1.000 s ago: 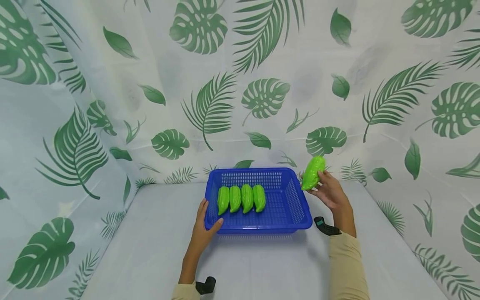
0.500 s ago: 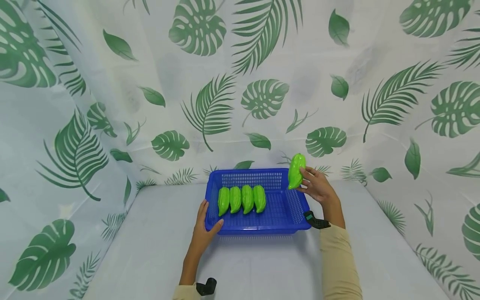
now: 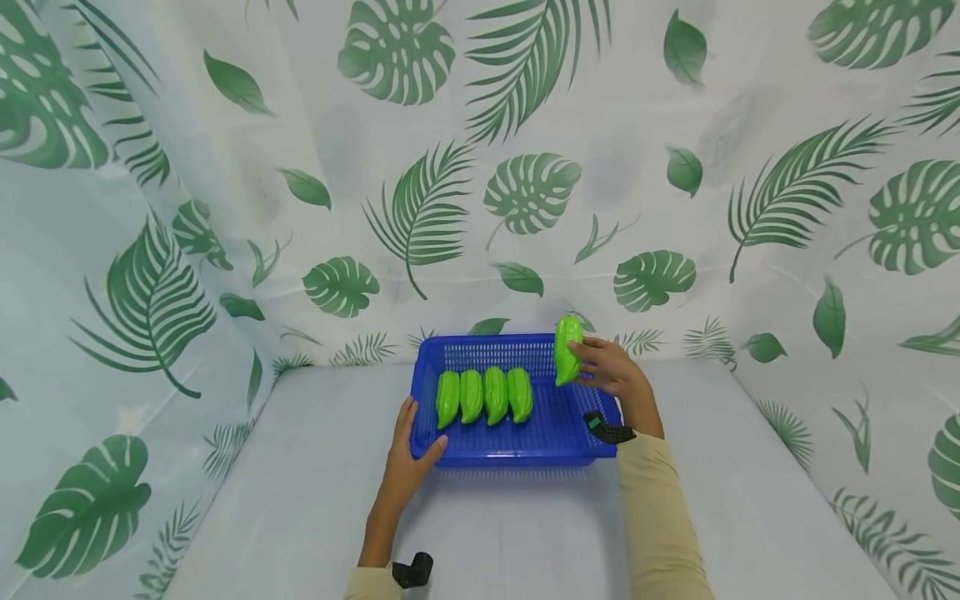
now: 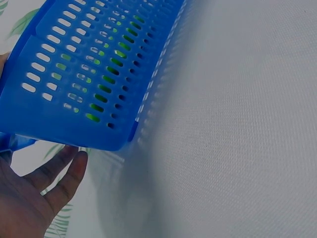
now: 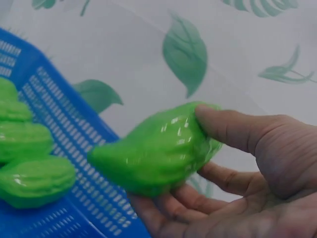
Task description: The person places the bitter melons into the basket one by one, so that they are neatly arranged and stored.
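Note:
My right hand (image 3: pixel 611 367) holds a glossy bright-green toy vegetable (image 3: pixel 568 350), ridged and pointed at one end, above the right part of the blue basket (image 3: pixel 517 457). The right wrist view shows the thumb on one side of this toy vegetable (image 5: pixel 158 148) and the fingers beneath and behind it. Several matching green toy vegetables (image 3: pixel 495 396) lie side by side in the basket's left half. At the basket's near left corner, my left hand (image 3: pixel 408 458) grips the rim, thumb over the front edge. In the left wrist view, its fingers (image 4: pixel 69 181) touch the end wall.
The basket stands on a white-covered table (image 3: pixel 517 533), near the back wall. White cloth with printed green leaves (image 3: pixel 532 192) hangs behind and on both sides. Each wrist carries a black strapped device (image 3: pixel 412 571).
My right hand has moved left with the toy vegetable, from beyond the basket's right rim to over its inside. The left hand and the basket have stayed put.

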### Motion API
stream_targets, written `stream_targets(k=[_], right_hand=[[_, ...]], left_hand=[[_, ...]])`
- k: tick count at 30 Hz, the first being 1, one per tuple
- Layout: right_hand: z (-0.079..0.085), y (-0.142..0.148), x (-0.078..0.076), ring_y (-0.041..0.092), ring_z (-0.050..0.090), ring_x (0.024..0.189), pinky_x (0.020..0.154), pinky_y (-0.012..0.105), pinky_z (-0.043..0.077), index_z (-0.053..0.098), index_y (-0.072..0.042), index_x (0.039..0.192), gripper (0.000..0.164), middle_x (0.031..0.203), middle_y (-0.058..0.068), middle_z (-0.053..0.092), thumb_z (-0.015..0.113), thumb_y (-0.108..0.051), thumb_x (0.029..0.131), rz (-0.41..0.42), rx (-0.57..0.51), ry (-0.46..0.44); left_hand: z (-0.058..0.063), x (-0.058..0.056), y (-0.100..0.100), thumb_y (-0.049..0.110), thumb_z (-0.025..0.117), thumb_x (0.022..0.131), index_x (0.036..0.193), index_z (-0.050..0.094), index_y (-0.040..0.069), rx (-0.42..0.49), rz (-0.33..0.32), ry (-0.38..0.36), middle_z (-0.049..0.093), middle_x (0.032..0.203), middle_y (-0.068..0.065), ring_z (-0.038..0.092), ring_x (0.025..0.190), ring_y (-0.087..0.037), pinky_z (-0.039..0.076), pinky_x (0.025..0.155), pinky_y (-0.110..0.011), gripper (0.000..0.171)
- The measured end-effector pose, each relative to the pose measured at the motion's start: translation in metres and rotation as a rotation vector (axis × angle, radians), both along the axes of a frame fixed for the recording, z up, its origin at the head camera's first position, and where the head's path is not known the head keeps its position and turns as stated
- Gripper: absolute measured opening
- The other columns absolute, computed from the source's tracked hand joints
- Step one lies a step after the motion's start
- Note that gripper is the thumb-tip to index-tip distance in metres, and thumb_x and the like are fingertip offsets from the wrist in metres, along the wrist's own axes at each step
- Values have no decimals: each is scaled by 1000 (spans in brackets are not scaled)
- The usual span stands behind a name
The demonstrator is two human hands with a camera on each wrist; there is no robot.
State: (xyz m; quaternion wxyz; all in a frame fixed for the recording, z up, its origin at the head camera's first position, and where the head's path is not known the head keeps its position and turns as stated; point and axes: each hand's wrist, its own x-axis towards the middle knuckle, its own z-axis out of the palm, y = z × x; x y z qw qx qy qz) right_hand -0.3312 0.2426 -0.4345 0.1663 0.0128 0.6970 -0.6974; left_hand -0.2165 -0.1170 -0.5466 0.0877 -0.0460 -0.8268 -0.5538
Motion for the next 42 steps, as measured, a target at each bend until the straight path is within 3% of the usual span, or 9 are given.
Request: stream_targets(k=[5,11,15,21,28,37,42], right_hand=[[-1,-19,-12,31,48,125,113,57,34,17,5,153,72,139,19,43,55,-24,100,-44,10,-94],[-13,-36,-22,42,24,146,114,60,29,12,7,153,74,158,28,17,56,-18,99,-101,-15,-221],[-26,-43,-27,41,24,146,114,59,31,7,5,154,78,160,27,11,57,-15,98,-165,-35,-293],[-41,-50,-30,40,34,139,112,56,35,8,3,154,78,158,28,21,57,-14,97,-228,13,-364],[-51,-54,-29,33,46,118,108,53,41,22,4,151,70,150,25,34,60,-16,96,-277,73,-389],[-65,-53,-24,42,39,132,105,56,44,28,10,146,68,150,32,29,63,-17,94,-284,173,-357],[-75,-53,-21,40,46,123,97,54,50,36,12,141,65,145,33,35,64,-22,93,-247,261,-322]], left_hand=[[5,-5,0,45,67,90,158,18,19,-9,-2,11,8,166,1,9,153,-31,16,119,-59,88],[5,-8,-1,43,67,90,157,18,18,-16,-1,12,8,166,-1,9,152,-32,16,119,-59,87],[5,-9,-2,43,67,90,158,18,18,-18,1,10,8,166,-1,9,153,-32,16,119,-59,87],[6,-9,-2,43,67,90,158,18,19,-13,2,9,8,166,1,9,153,-31,15,119,-59,87],[5,-9,-1,43,67,90,157,19,17,-8,-3,27,8,166,1,8,153,-30,15,119,-59,87],[5,-6,0,41,67,91,157,19,16,-15,-7,23,9,166,-1,8,153,-31,15,119,-59,85],[1,-2,0,40,67,91,157,19,16,-13,-7,16,9,166,-1,8,153,-31,14,120,-58,85]])
